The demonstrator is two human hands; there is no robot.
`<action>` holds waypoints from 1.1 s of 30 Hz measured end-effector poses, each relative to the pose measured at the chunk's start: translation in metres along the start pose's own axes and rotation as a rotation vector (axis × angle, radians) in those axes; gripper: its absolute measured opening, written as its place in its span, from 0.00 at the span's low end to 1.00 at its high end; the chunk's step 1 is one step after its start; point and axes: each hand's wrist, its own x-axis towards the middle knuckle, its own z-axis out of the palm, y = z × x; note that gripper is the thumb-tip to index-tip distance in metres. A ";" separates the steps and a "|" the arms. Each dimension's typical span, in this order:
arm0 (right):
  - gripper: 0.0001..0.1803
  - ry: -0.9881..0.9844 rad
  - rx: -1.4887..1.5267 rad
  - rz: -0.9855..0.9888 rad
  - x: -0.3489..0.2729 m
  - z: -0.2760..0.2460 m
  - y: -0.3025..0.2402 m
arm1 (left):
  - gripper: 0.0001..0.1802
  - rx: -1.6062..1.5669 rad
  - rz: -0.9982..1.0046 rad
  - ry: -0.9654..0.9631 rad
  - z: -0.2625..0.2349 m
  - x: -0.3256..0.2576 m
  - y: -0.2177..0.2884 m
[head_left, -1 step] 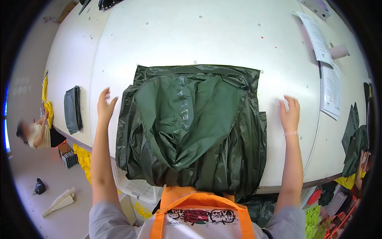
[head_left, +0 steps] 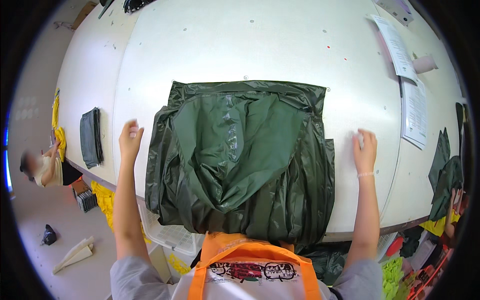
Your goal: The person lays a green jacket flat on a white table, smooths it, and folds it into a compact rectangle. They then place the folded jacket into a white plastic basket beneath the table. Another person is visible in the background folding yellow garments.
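A dark green, shiny hooded rain jacket [head_left: 295, 200] lies spread and creased on the white table in front of me. Its matt green hood [head_left: 265, 135] rests on top, point toward me, with a pale glossy strip down the middle. On the left of the jacket, my left hand [head_left: 130, 141] hovers apart from it, fingers loosely bent, holding nothing. My right hand [head_left: 365, 150] is off the jacket's right side, likewise empty, thumb and fingers apart. Part of the jacket hangs over the table's near edge, beside my orange apron [head_left: 225, 245].
Left on the table [head_left: 210, 50] is a folded dark green stack [head_left: 91, 137]. Printed sheets [head_left: 414, 112] and a white roll [head_left: 425, 64] lie right. Beneath the near edge stands a white plastic basket [head_left: 172, 235]. Another person [head_left: 50, 167] handles yellow cloth at far left.
Both of my hands have drawn slightly back toward me, and their fingers have curled a little more. The jacket has stayed in place.
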 end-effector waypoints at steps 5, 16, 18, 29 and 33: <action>0.16 0.173 -0.032 0.128 -0.067 0.013 0.036 | 0.25 -0.486 -0.599 -0.993 -0.035 -0.140 0.106; 0.21 -0.590 1.178 0.372 -0.164 0.025 -0.217 | 0.07 -1.783 -0.794 -0.754 0.045 -0.211 0.147; 0.19 -0.518 1.592 0.523 -0.155 0.026 -0.238 | 0.08 -1.928 -0.831 -0.863 0.041 -0.204 0.143; 0.25 0.089 0.006 -0.245 -0.150 0.003 -0.208 | 0.28 -1.261 -0.430 -0.643 0.025 -0.228 0.169; 0.13 -0.054 0.180 -0.745 -0.133 -0.013 -0.258 | 0.26 -1.341 -0.438 -0.574 0.026 -0.228 0.164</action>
